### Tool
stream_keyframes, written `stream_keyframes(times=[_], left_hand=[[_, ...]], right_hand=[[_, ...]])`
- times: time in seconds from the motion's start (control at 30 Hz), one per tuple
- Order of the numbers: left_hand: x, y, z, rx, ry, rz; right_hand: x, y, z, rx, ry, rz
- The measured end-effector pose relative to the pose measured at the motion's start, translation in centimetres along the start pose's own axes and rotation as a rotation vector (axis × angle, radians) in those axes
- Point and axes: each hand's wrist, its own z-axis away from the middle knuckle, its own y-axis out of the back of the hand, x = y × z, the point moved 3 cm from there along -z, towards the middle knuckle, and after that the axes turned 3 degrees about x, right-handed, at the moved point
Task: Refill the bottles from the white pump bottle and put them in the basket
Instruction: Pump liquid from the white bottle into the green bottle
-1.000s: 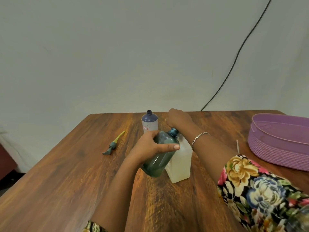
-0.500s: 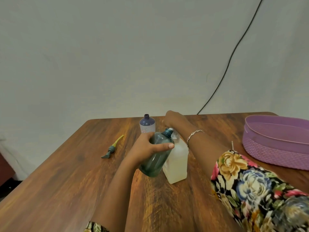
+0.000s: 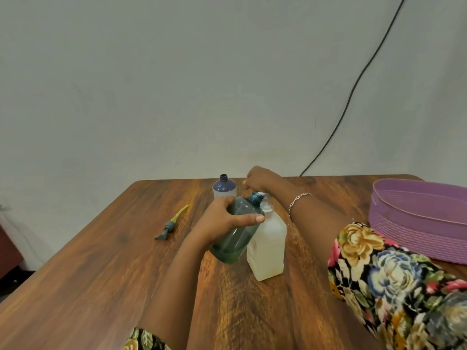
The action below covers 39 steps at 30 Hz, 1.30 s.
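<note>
My left hand [image 3: 222, 219] grips a teal see-through bottle [image 3: 236, 242], tilted with its open neck against the pump spout of the white pump bottle [image 3: 267, 246]. A little liquid lies in the teal bottle's base. My right hand [image 3: 259, 179] rests on top of the pump head, fingers curled over it; the pump head itself is mostly hidden. A dark blue bottle [image 3: 224, 188] without a cap stands behind them. The purple basket [image 3: 414, 221] sits at the right, with nothing visible inside.
A grey pump top with a yellow-green tube [image 3: 171, 223] lies on the wooden table [image 3: 101, 274] to the left. A black cable [image 3: 353, 84] runs down the wall behind. My floral sleeve [image 3: 394, 281] fills the lower right.
The view has shifted slightly. My right hand has risen a little over the pump head, and the white spout now shows at the teal bottle's neck. The teal bottle stays tilted there.
</note>
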Motion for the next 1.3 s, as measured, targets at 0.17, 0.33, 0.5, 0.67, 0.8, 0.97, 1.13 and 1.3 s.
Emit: stream_keyframes(times=[0.17,0.33,0.5,0.67,0.8,0.97,1.13,1.3], left_hand=[[-0.8,-0.6,-0.1,-0.031,-0.002,-0.031],[-1.0,-0.5,-0.4,-0.051,0.007,-0.011],[-0.1,0.1,-0.6,-0.035,-0.025,-0.007],[-0.5,-0.3,-0.5,-0.069,-0.011,-0.012],[-1.1,-0.5,-0.5,-0.081,0.018,0.042],[-0.9,-0.6,-0.3,-0.075,0.032,0.013],[0.2,0.0,-0.5,-0.030,0.004,-0.026],[-0.1,-0.3,-0.2,-0.037,0.012,-0.035]], right_hand=[[0.6,-1.1,-0.1,-0.027,0.005,0.117],[0.2,-1.1,-0.2,0.000,0.083,0.091],[-0.9,0.4,0.6,-0.045,0.191,-0.023],[-0.4,-0.5,0.5,-0.041,0.155,0.023],[-0.3,-1.3,0.0,-0.025,0.163,0.029],[0.0,-1.0,0.4,-0.026,0.158,-0.070],[-1.1,1.2,0.8,-0.097,0.048,-0.405],[0.2,-0.5,-0.6,0.015,-0.006,-0.139]])
